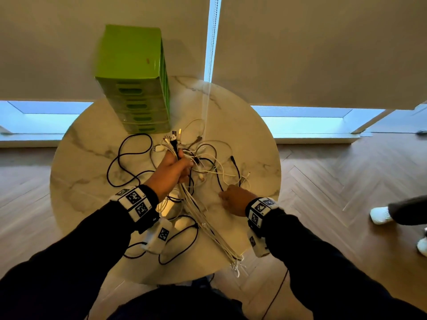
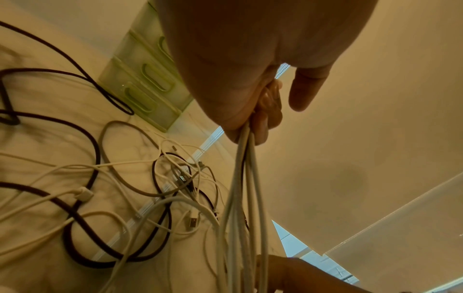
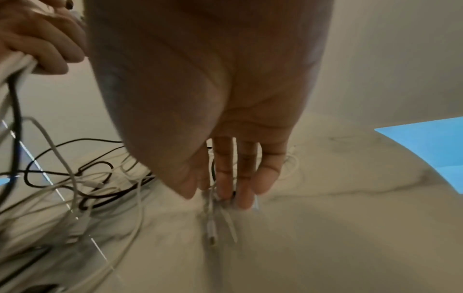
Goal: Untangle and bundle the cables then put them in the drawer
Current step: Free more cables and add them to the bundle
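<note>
Sleeves frame the left hand point(image 1: 172, 168), fisted round a sheaf of cables point(image 1: 203, 218) above the marble table point(image 1: 87, 181), plugs fanned toward the green drawer unit point(image 1: 136, 88). Nearer than that unit, the right hand point(image 1: 235, 199) reaches down with fingers point(image 3: 246, 178) extended, seemingly touching a white plug point(image 3: 211, 228). Light, limp and snag-prone, loose strands are best taken at the plug ends.

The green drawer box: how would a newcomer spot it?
On the round white marble table, look to the far edge by the window blinds. The tall lime-green plastic drawer tower stands there upright, the only coloured block beside loose tangled cables.
</note>
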`<state>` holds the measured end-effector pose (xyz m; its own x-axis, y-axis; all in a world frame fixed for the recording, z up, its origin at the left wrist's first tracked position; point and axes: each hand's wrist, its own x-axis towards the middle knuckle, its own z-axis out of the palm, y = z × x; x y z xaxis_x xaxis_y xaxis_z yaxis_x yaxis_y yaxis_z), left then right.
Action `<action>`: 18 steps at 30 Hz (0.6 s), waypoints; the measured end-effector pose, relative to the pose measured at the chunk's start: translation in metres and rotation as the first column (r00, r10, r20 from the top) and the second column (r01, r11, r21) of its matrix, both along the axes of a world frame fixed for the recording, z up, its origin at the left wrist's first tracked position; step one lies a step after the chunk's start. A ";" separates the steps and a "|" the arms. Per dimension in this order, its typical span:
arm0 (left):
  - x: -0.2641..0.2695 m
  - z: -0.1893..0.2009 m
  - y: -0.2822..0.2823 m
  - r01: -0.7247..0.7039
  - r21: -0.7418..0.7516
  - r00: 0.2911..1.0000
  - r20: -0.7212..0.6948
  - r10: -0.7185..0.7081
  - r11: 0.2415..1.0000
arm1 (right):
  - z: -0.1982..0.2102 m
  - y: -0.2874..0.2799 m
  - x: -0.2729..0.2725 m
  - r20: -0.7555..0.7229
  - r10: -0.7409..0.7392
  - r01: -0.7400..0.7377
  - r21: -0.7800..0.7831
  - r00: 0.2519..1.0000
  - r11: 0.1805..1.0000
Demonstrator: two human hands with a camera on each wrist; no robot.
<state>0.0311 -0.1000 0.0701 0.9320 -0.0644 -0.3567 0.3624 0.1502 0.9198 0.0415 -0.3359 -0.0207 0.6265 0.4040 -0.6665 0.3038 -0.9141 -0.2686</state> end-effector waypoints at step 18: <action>0.008 -0.009 0.004 -0.023 0.050 1.000 -0.015 0.024 0.998 | 0.008 0.074 0.076 0.134 0.020 -0.069 0.372 0.991 0.926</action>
